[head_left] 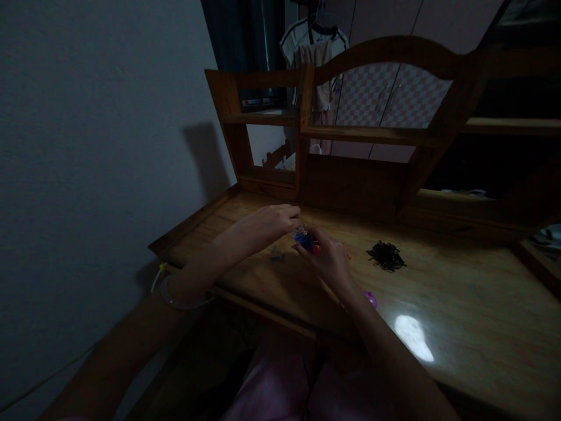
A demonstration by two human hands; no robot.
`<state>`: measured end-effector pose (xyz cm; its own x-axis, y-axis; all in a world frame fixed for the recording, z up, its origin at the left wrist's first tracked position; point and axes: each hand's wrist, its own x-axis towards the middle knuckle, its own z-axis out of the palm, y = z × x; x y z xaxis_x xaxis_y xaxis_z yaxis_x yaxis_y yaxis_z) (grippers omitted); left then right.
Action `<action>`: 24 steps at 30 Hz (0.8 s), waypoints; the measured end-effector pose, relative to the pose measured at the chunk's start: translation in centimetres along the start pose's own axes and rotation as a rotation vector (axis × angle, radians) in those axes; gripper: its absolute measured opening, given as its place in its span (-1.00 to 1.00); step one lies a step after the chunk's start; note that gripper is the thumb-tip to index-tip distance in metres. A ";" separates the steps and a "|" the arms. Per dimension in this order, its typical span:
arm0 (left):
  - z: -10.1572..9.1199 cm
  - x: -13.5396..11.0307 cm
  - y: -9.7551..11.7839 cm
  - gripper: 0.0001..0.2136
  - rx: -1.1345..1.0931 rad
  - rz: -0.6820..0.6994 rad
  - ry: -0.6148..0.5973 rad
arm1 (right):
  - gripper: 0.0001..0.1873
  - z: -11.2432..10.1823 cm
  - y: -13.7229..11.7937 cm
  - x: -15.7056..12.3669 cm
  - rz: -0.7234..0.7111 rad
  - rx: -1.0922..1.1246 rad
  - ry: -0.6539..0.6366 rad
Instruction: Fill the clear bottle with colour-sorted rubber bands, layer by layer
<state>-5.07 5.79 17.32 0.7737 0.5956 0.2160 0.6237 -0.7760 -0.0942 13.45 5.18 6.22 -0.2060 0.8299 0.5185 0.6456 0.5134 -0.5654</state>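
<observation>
In front of me, above the wooden desk [456,292], my right hand [329,257] is closed around a small blue object [302,238], partly clear at its top. Its exact kind is too dark and small to tell. An orange-red bit [316,249] shows beside it, between the fingers. My left hand [278,221] reaches over from the left with its fingers bent together at the object's upper end. What those fingertips pinch, if anything, is hidden. A few small bluish pieces [276,255] lie on the desk below my left hand.
A pile of thin black loops [386,256] lies right of my hands. A shiny purple item [370,299] sits partly behind my right forearm. The wooden shelf unit [355,135] rises along the desk's back, and a wall [109,117] stands at the left.
</observation>
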 end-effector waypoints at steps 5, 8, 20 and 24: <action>0.2 0.3 0.3 -0.77 0.065 0.033 -0.033 | -0.61 0.0 -0.1 0.0 -0.001 0.021 0.004; 0.4 0.5 0.4 -0.77 0.042 0.027 -0.039 | -0.62 0.1 0.0 0.0 -0.004 0.032 0.008; 1.5 1.1 -1.4 -0.87 -0.377 -0.005 0.154 | -0.64 0.1 0.1 0.0 0.007 0.016 -0.004; 1.7 1.3 -1.6 -0.91 -0.449 -0.095 0.178 | -0.64 -0.1 -0.2 0.1 0.006 0.022 -0.007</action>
<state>-4.90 8.16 16.09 0.6598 0.6540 0.3701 0.5508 -0.7559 0.3539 13.38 5.13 6.39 -0.2074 0.8344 0.5106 0.6307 0.5131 -0.5823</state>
